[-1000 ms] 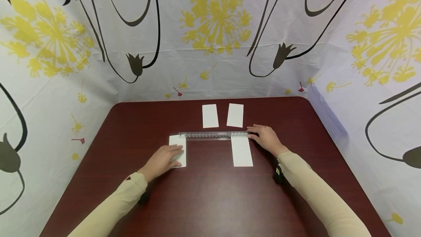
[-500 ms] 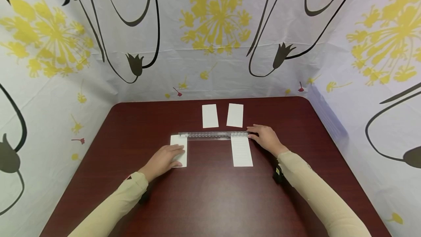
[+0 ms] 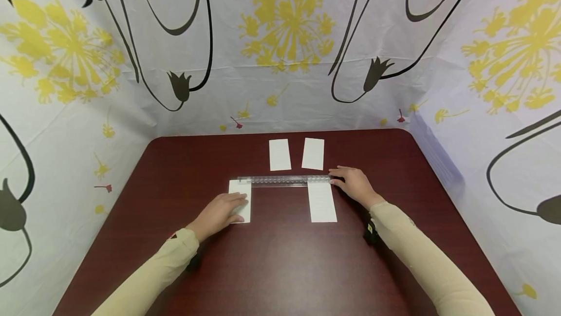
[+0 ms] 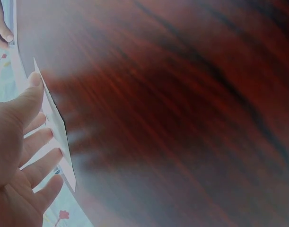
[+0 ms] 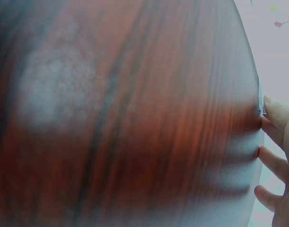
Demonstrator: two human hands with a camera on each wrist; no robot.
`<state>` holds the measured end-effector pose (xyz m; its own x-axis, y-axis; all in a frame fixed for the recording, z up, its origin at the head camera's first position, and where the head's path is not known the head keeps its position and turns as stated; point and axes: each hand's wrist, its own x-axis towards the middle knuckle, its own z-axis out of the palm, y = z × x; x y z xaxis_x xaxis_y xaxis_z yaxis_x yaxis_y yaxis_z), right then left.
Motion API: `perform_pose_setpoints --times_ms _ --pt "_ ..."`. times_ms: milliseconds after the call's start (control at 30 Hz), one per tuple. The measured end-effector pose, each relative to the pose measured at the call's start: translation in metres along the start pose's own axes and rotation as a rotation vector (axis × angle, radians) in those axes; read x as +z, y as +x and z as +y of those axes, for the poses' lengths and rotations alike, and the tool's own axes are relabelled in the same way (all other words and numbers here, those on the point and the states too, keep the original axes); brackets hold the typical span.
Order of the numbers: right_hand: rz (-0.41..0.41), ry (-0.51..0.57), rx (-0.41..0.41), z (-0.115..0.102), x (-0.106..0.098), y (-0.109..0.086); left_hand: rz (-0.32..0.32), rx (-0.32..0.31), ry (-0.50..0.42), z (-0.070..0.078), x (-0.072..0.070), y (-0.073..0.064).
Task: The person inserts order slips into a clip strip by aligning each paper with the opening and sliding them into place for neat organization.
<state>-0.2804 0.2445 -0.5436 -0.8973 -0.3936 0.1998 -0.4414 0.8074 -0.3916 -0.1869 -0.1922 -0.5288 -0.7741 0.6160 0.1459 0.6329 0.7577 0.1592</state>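
Note:
In the head view a clear plastic ruler (image 3: pixel 280 180) lies sideways across the table. My right hand (image 3: pixel 354 184) holds its right end, with the thumb (image 5: pixel 275 109) at the near edge and a finger at the far edge. My left hand (image 3: pixel 219 213) rests with extended fingers on a white paper card (image 3: pixel 245 211), whose top edge meets the ruler's left end. In the left wrist view the thumb (image 4: pixel 34 80) and spread fingers lie on that card (image 4: pixel 59 125). A second, lined white card (image 3: pixel 323 204) sits under the ruler's right part.
Two more white cards (image 3: pixel 280 155) lie side by side beyond the ruler, towards the back edge of the dark red wooden table (image 3: pixel 280 267). A white curtain with yellow and grey flowers (image 3: pixel 289 97) surrounds the table at the back and sides.
My left hand has slid its card slightly to the right along the ruler. The right hand, the ruler and the other cards have stayed put.

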Motion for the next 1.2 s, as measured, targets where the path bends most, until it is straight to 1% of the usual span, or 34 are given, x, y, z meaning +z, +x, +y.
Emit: perform_pose_setpoints --times_ms 233,467,667,833,1200 --pt "0.0 0.004 -0.004 0.0009 0.0001 0.0005 0.004 0.005 -0.004 0.0005 -0.0006 0.0" --pt "0.0 0.004 -0.01 0.0004 -0.0001 0.0004 0.006 0.016 -0.001 -0.0001 0.0018 0.0014" --pt "0.001 0.012 -0.009 -0.0005 -0.0011 -0.0005 0.02 0.035 0.003 0.0011 0.0024 0.0035" --pt "-0.005 0.012 -0.008 -0.0003 -0.0015 -0.0003 0.041 0.063 0.014 0.0032 0.0025 0.0055" --pt "-0.004 0.011 -0.008 -0.001 -0.0015 -0.0002 0.01 0.054 0.029 0.0047 0.0023 0.0092"
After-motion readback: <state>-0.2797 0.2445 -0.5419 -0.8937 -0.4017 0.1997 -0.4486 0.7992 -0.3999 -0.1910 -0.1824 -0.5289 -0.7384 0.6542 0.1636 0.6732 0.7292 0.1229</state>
